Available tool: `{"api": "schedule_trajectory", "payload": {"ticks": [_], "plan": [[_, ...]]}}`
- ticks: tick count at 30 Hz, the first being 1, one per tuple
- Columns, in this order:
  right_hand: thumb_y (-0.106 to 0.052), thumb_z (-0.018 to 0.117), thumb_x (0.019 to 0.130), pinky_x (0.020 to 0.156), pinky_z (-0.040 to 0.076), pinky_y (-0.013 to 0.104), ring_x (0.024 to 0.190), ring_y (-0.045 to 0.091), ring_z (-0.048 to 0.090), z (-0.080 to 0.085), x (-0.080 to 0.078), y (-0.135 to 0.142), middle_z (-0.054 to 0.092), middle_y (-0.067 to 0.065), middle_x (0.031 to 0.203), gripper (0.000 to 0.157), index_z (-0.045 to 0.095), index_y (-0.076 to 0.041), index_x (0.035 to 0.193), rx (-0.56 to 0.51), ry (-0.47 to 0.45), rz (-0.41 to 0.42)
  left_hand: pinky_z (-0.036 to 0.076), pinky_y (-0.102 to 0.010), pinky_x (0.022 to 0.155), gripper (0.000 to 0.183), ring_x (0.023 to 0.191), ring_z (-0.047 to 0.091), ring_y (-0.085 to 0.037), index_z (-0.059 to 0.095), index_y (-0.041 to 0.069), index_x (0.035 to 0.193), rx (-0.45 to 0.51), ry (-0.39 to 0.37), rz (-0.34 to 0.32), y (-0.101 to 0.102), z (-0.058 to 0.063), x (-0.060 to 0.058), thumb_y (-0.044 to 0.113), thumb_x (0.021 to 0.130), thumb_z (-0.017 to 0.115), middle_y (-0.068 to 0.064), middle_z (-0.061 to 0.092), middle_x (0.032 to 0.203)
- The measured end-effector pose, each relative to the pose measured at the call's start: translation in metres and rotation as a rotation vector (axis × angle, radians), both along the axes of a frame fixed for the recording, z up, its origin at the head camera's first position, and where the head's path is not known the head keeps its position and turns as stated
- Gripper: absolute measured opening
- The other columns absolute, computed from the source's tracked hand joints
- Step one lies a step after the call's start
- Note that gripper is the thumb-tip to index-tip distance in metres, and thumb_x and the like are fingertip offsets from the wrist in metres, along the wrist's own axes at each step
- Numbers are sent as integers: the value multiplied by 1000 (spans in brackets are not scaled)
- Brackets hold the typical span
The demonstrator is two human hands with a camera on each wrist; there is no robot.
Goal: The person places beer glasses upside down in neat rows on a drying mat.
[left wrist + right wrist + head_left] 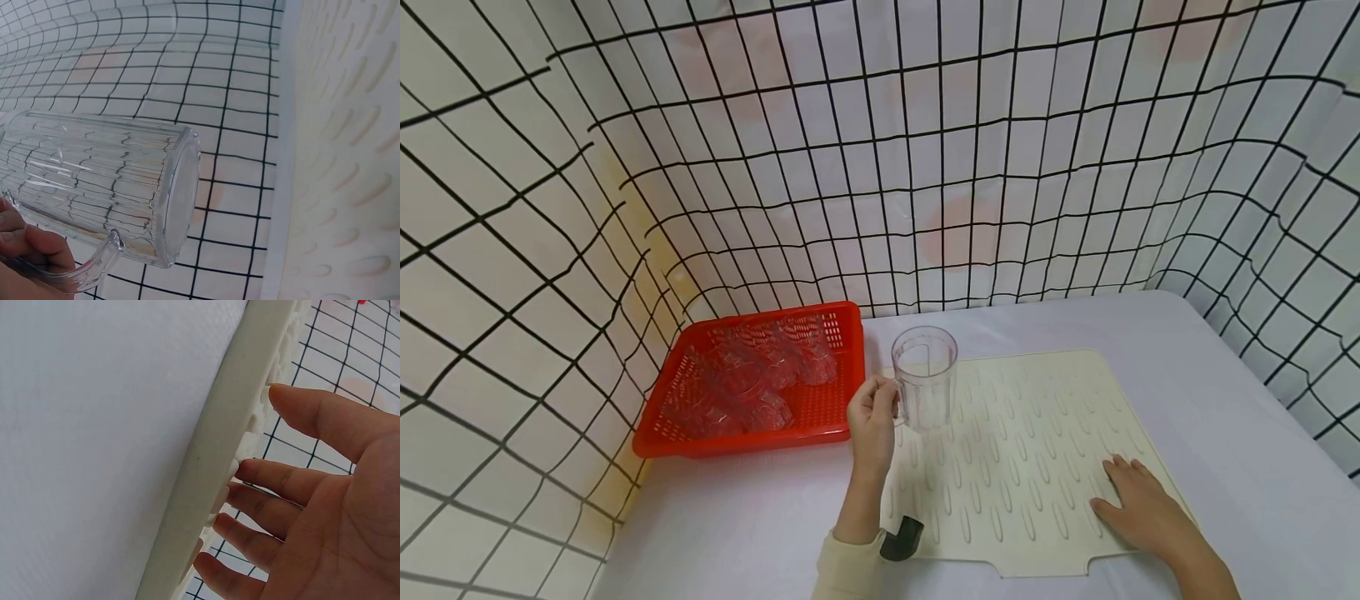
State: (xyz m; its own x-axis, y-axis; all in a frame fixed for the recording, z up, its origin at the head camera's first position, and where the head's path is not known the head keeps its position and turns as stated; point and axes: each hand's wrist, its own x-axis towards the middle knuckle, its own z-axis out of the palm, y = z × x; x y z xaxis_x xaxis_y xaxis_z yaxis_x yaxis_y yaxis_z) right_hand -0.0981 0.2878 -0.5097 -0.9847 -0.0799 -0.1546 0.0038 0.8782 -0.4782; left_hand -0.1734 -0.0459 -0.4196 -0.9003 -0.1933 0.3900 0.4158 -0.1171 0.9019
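Note:
My left hand (875, 417) grips the handle of a clear ribbed plastic mug (927, 379). In the left wrist view the mug (100, 181) is held above the mat, its base toward the mat and apart from it, while the fingers (47, 247) wrap the handle. A cream mat with raised oblong bumps (1037, 417) lies on the table. At its right side my right hand (1142, 508) rests on the mat, fingers spread. The right wrist view shows the right hand's fingertips (240, 467) touching the bumps near the mat's edge (194, 462).
A red plastic basket (820, 417) stands left of the mat, with several clear mugs (752, 375) lying in it. Black wire grid panels (925, 167) surround the white-covered table (737, 517) at the back and both sides.

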Motion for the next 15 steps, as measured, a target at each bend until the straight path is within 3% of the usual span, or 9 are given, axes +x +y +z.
{"api": "schedule_trajectory", "payload": {"ticks": [7, 15], "plan": [[-27, 66, 90, 98, 22, 73, 128, 63, 21, 0, 1, -1, 26, 45, 140, 71, 37, 23, 132, 3, 5, 0, 33, -19, 51, 23, 59, 40, -14, 51, -9, 75, -31, 7, -38, 1, -2, 1, 1, 96, 47, -22, 42, 64], [-31, 64, 91, 99, 21, 73, 129, 63, 19, 7, 0, -3, 25, 45, 140, 74, 35, 22, 134, 18, -33, -5, 35, -20, 52, 22, 60, 42, -15, 53, -9, 76, -50, -10, -55, 4, -4, 3, 1, 95, 48, -21, 44, 65]]}}
